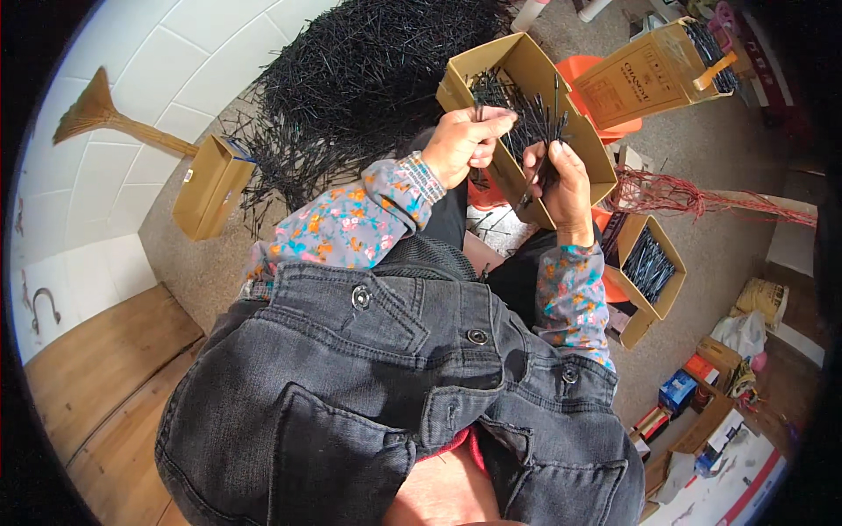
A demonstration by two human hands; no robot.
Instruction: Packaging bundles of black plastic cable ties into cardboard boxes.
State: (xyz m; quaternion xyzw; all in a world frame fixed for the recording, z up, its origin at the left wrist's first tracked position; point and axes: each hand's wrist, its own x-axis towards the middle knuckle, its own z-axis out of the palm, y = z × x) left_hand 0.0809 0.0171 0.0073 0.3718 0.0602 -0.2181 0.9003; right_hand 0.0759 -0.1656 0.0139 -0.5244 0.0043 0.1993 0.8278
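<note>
My left hand (465,145) is closed in a pinch over the near left side of an open cardboard box (583,145). A short dark end, seemingly a thin black stick (478,110), shows at its fingers. To its right, my right hand (566,180) is closed around a bunch of thin black sticks (553,131); several stand upright above the fingers and others point down toward the box's near edge. Loose black sticks (495,92) lie jumbled inside this box. Both hands are apart, and their palms are mostly hidden.
A large heap of black sticks (368,79) covers the floor ahead. A broom (114,118) leans by a small cardboard box (206,197) at left. At right are a tilted carton (627,79), red cords (675,193) and a box of aligned sticks (671,294). Wooden boards (114,368) lie lower left.
</note>
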